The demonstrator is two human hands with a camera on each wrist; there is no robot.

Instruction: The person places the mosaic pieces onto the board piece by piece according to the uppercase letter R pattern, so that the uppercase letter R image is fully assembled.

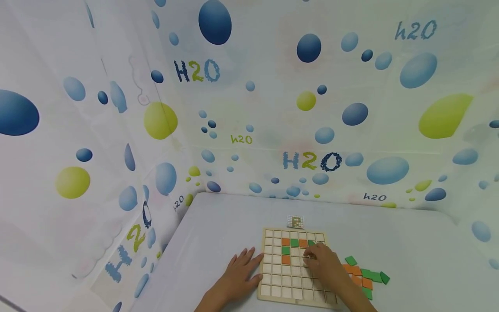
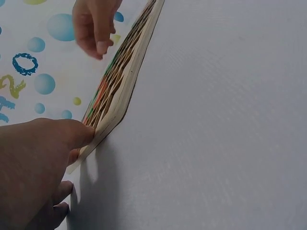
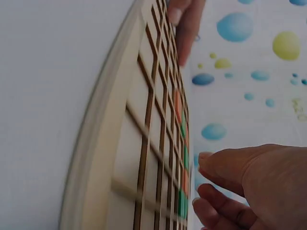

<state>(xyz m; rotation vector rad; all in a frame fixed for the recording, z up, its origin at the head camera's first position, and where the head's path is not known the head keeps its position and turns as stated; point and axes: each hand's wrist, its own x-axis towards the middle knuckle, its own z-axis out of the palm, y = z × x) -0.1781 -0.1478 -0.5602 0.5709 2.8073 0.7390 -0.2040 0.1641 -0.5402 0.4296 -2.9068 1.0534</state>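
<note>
A square wooden grid board [image 1: 276,280] lies on the table. Orange and green square tiles fill part of its upper cells, among them a green tile [image 1: 294,242] and an orange tile [image 1: 286,259]. My left hand [image 1: 238,279] rests on the table at the board's left side, fingers spread. Its thumb [image 2: 79,134] touches the board's edge. Over the board's right half hovers my right hand [image 1: 323,264], near the last green tile [image 3: 182,203] of the row. Its thumb and loosely bent fingers stand apart, and I see nothing between them.
Right of the board lies a loose pile of green and orange tiles [image 1: 366,282]. A small pattern card [image 1: 296,222] sits just beyond the board's far edge. A printed curtain [image 1: 273,112] hangs behind and left of the white table [image 1: 413,247].
</note>
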